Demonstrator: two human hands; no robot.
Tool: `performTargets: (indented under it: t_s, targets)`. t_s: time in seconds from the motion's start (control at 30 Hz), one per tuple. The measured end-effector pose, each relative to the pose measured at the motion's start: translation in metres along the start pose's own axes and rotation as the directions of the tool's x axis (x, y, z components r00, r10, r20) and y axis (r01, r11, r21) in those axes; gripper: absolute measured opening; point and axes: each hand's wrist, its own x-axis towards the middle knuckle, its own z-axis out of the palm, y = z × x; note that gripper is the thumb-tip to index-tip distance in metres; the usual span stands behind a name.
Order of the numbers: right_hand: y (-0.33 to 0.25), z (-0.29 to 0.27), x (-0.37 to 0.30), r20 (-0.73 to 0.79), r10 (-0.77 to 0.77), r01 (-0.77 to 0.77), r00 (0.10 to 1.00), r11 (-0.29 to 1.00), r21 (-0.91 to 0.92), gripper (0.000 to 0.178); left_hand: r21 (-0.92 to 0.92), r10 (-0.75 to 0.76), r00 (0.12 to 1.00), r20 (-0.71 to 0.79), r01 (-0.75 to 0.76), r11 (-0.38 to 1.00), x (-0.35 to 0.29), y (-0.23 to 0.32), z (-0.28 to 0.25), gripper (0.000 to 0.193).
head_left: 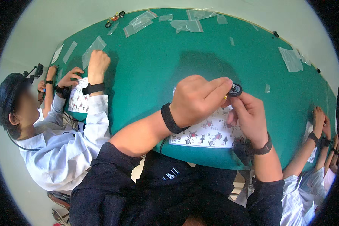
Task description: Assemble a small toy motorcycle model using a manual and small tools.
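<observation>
A small black toy wheel (235, 90) with a grey spoked hub is held up above the table. My right hand (251, 115) is closed on its rim, thumb and fingertips pinching it. From the other side my left hand (197, 98) is closed too, its fingertips up against the hub. A speck of yellow shows under those fingertips; most of what they grip is hidden. Below both hands lies a printed instruction sheet (194, 138) with pictures of a red toy motorcycle, partly covered by my hands.
The green table (147, 71) carries several clear plastic bags (186, 25) along its far edge. An assembled toy motorcycle (115, 19) stands at the far left. To my left a person in a white shirt (64, 147) works over another sheet (78, 100); other people's hands (319, 122) are at the right.
</observation>
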Motion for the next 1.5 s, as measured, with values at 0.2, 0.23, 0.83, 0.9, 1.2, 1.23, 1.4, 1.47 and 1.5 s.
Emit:
performTargets:
  t_s: [0.2, 0.23, 0.83, 0.9, 1.2, 1.23, 1.4, 1.47, 1.5]
  targets:
    - [-0.008, 0.001, 0.006, -0.133, 0.081, -0.063, 0.988, 0.988, 0.138, 0.013, 0.001, -0.058, 0.997, 0.047, 0.058, 0.998, 0.001, -0.002, 0.001, 0.042]
    - [-0.008, 0.000, 0.006, -0.134, 0.087, -0.067, 0.987, 0.987, 0.143, 0.013, 0.008, -0.069, 0.997, 0.042, 0.069, 0.998, 0.001, -0.003, 0.001, 0.042]
    - [0.005, -0.010, 0.002, 0.225, -0.034, -0.064, 0.974, 0.908, 0.414, 0.016, -0.250, 0.017, 0.997, 0.082, 0.004, 0.968, 0.004, -0.011, -0.005, 0.055]
    - [0.014, -0.016, 0.004, 0.451, -0.085, -0.246, 0.888, 0.741, 0.624, 0.020, -0.275, -0.004, 0.997, 0.080, 0.026, 0.961, 0.001, -0.008, -0.004, 0.054]
    - [-0.004, 0.005, -0.004, -0.057, -0.101, 0.112, 0.993, 0.963, 0.247, 0.016, -0.050, 0.005, 1.000, -0.014, -0.005, 0.999, 0.003, 0.000, -0.008, 0.043]
    - [-0.007, 0.008, -0.007, -0.125, -0.132, 0.152, 0.983, 0.974, 0.165, 0.015, -0.012, 0.013, 1.000, -0.025, -0.014, 1.000, 0.004, 0.001, -0.009, 0.043]
    - [-0.008, 0.016, -0.012, -0.268, -0.283, 0.297, 0.921, 0.955, 0.013, 0.011, 0.048, 0.039, 0.998, -0.047, -0.037, 0.998, 0.008, 0.009, -0.010, 0.042]
    - [-0.007, 0.012, -0.012, -0.227, -0.352, 0.338, 0.908, 0.936, -0.099, 0.008, 0.043, 0.048, 0.998, -0.044, -0.046, 0.998, 0.009, 0.008, -0.012, 0.042]
    - [-0.009, 0.013, -0.014, -0.228, -0.354, 0.340, 0.907, 0.935, -0.099, 0.008, 0.016, 0.049, 0.998, -0.037, -0.049, 0.999, 0.010, 0.008, -0.014, 0.043]
